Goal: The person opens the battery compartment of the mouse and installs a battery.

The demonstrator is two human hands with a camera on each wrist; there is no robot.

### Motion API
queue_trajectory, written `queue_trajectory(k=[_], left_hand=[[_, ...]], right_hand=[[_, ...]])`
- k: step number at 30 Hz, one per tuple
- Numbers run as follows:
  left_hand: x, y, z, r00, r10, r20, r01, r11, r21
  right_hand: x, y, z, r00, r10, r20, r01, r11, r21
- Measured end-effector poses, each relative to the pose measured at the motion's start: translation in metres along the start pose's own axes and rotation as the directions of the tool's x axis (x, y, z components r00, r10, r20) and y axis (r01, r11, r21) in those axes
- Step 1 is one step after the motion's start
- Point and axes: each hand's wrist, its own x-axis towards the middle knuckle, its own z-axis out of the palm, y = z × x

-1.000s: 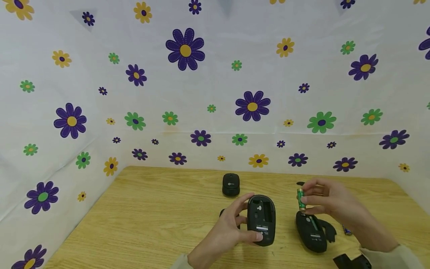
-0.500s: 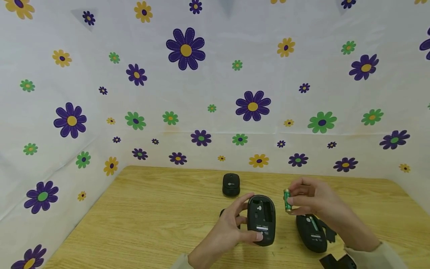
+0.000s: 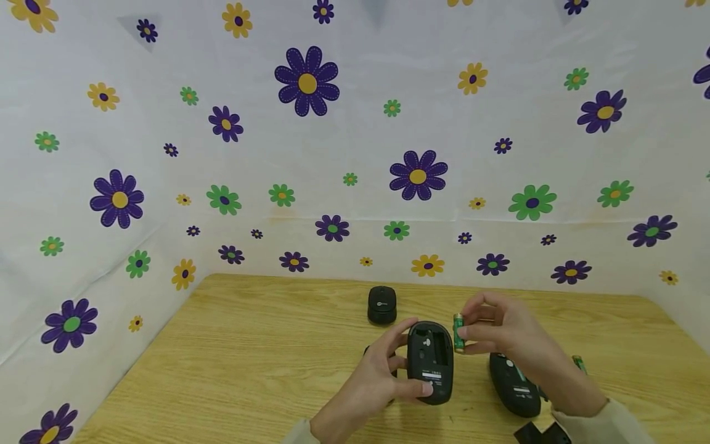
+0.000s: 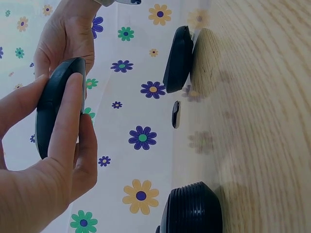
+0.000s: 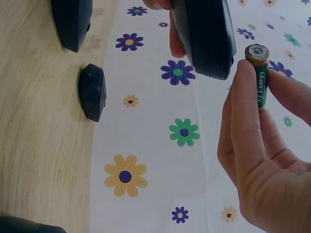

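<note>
In the head view my left hand (image 3: 377,376) grips a black computer mouse (image 3: 431,364) above the table, its underside facing me and its long battery slot uncovered. The left wrist view shows this mouse (image 4: 58,102) edge-on between thumb and fingers. My right hand (image 3: 505,333) pinches a green battery (image 3: 458,333) upright, just right of the mouse and apart from it. Its metal end is uppermost in the right wrist view, where the battery (image 5: 261,77) sits between thumb and fingers. Below the right hand, a second mouse (image 3: 514,388) lies underside up, partly hidden by the wrist.
A black mouse (image 3: 382,305) stands at the back of the wooden table (image 3: 249,357). Another dark object (image 3: 366,350) is mostly hidden behind my left hand. Black cover pieces (image 3: 543,433) lie by the right sleeve, and a green battery (image 3: 579,364) lies right of that wrist.
My right hand has moved left with the battery, from above the second mouse to beside the held one. The left hand and its mouse have stayed nearly still.
</note>
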Motion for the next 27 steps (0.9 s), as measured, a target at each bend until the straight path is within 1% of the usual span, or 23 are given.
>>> queue_trajectory(k=[3,11,14,18,22,27], left_hand=[[0.0,0.0,0.0,1.0,-0.003,0.004,0.003,1.0,0.002],[0.001,-0.002,-0.001,1.0,-0.016,-0.009,0.016,1.0,0.024],[0.001,-0.002,-0.001,1.0,-0.024,-0.014,0.025,0.999,0.031],[0.001,-0.002,-0.002,0.999,-0.033,-0.017,0.033,0.999,0.034],[0.001,-0.001,-0.002,0.999,-0.03,-0.019,0.031,0.999,0.038],[0.001,-0.002,-0.002,0.999,-0.027,-0.021,0.028,0.999,0.035]], right_hand=[[0.001,0.001,0.004,1.0,-0.027,-0.014,0.027,1.0,-0.002],[0.0,0.0,0.017,0.995,-0.055,-0.081,0.053,0.998,-0.024],[-0.001,-0.001,0.022,0.992,-0.077,-0.096,0.072,0.996,-0.057],[-0.002,-0.002,0.027,0.987,-0.116,-0.115,0.101,0.987,-0.126],[-0.001,-0.003,0.031,0.982,-0.143,-0.124,0.119,0.976,-0.184],[-0.002,-0.002,0.033,0.984,-0.145,-0.105,0.125,0.975,-0.182]])
